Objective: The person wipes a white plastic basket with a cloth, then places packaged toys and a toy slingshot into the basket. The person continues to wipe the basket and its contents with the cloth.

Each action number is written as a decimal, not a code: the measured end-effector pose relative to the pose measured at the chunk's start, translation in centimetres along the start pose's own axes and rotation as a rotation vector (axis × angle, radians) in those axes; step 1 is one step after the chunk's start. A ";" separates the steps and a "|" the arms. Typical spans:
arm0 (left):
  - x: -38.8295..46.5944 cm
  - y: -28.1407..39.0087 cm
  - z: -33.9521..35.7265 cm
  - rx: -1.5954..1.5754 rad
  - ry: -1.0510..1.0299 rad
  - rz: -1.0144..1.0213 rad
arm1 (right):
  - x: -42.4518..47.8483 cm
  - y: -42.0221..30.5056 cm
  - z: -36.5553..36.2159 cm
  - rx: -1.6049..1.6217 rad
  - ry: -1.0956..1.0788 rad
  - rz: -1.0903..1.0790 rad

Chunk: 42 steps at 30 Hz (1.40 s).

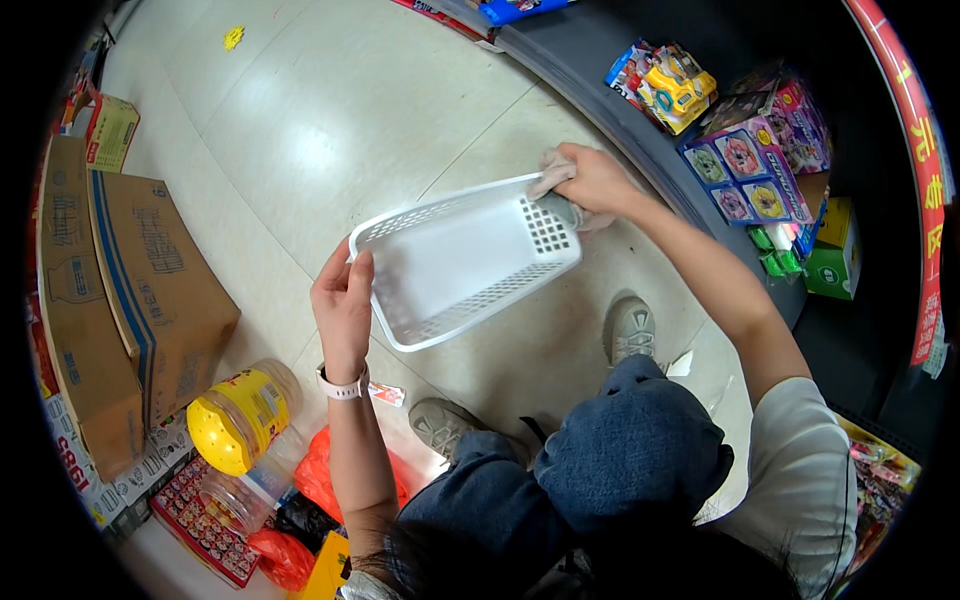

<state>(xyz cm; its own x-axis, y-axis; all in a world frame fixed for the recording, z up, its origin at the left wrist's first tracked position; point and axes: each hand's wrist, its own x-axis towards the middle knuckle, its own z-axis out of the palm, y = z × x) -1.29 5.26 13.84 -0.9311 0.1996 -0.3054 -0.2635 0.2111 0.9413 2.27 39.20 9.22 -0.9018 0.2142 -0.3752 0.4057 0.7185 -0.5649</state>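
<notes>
A white perforated plastic basket [457, 259] is held up in front of me, above the tiled floor, and nothing lies in it. My left hand [345, 300] grips its near-left end, thumb over the rim and fingers on the outer side. At the opposite end my right hand [596, 180] clutches a greyish-beige cloth [555, 174] and presses it against the rim and the outer end wall. Part of the cloth hangs below that hand, outside the lattice holes.
To the left stand brown cardboard boxes [161, 277], a yellow-lidded plastic jar [244, 412] and red plastic bags [319, 469]. A dark shelf [592, 127] along the right holds packaged toys [664, 82], a purple toy box [746, 169] and a green box [832, 259]. My shoes [630, 326] are on the floor.
</notes>
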 end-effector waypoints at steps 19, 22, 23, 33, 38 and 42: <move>-2.7 -2.3 4.3 -0.205 0.199 0.549 | -4.3 -0.3 3.7 1.658 0.115 0.403; -2.5 -2.9 7.6 -0.172 0.233 0.570 | -5.9 -1.6 2.9 1.554 0.169 0.288; -2.4 -3.2 9.0 -0.165 0.250 0.573 | -6.4 -1.6 2.9 1.500 0.193 0.241; 2.5 -9.5 12.8 -0.445 0.172 0.010 | -9.5 1.7 -1.4 1.365 0.194 0.152; 0.8 -12.2 13.8 -0.527 0.109 -0.135 | -9.6 3.6 -3.7 1.600 0.257 0.317; -0.2 -14.4 12.9 -0.454 0.021 -0.183 | -9.7 4.2 -3.8 1.656 0.295 0.315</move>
<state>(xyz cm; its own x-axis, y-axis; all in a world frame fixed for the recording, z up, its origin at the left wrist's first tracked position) 5.94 14.52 -1.56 -0.8629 0.1782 -0.4729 -0.5023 -0.1989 0.8415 12.18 42.65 13.31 -0.6803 0.4448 -0.5825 0.0975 -0.7328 -0.6734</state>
